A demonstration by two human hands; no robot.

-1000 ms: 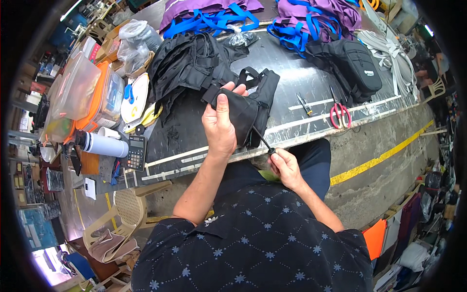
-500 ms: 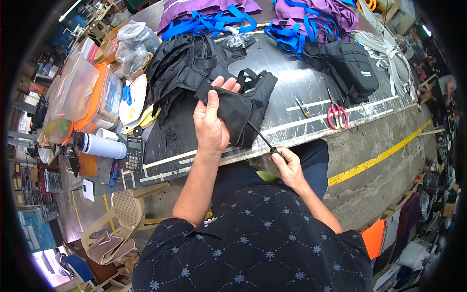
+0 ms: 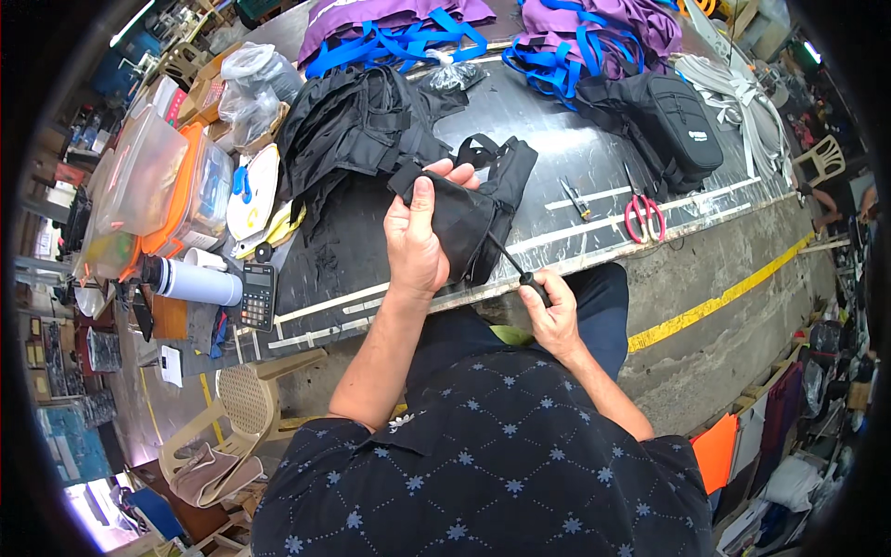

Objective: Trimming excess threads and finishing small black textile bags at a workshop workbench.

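Observation:
My left hand [image 3: 417, 243] is closed on a black fabric bag [image 3: 478, 229], gripping its upper left part with the thumb up and the fingertips curled over. The bag hangs over the table's near edge area. In my right hand [image 3: 554, 320] is the thick black end of a thin, straight black piece [image 3: 508, 253] that runs up into the bag's lower right side. Whether this is a cord pulled taut or a rod-like tool, I cannot tell. Just beyond my left hand lies a heap of black bags [image 3: 357, 125].
Pink-handled scissors [image 3: 643, 218] and a small cutter [image 3: 575, 198] lie right of the bag. A finished-looking black bag [image 3: 682, 130] sits farther back. Calculator [image 3: 259, 297], bottle [image 3: 197, 280] and plastic boxes [image 3: 190, 190] are at left. Purple fabric [image 3: 613, 28] with blue straps lies at the far side.
My left hand has shifted slightly right and down with the bag. The right hand has moved a little right, and less of the thin black piece shows between the bag and my fingers.

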